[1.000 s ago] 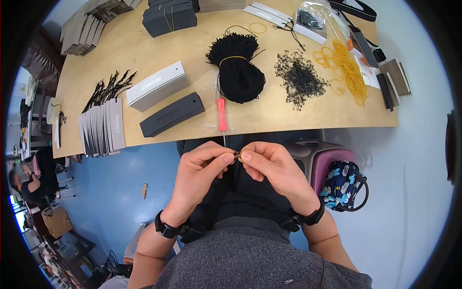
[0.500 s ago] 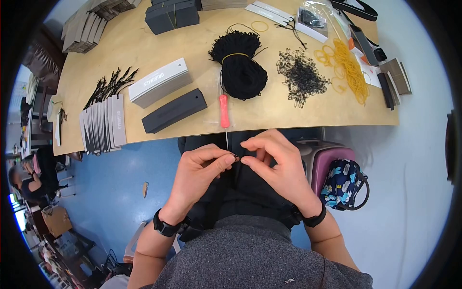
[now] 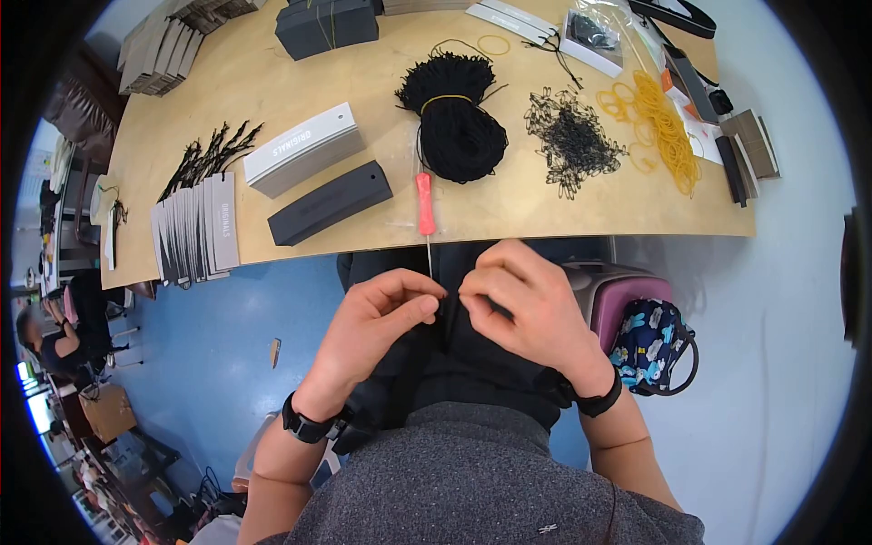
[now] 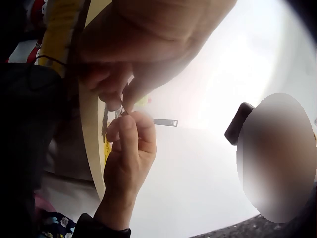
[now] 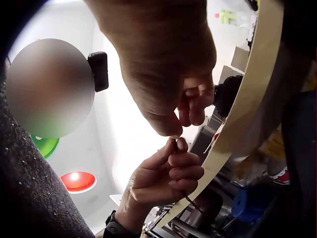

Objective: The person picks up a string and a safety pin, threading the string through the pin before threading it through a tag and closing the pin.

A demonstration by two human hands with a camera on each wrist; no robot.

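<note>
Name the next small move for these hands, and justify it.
Probably the right hand should pull gently outward, drawing the dark cord taut while the left hand steadies it: both hands' pinches sit close together, the left wrist view shows cord between them, and a length trails from the left hand.

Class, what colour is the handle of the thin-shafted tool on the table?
The handle is pinkish red; it shows best in the head view.

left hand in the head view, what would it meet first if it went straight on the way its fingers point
Most likely the right hand, right in front of the left hand; their depth is hard to judge.
</note>
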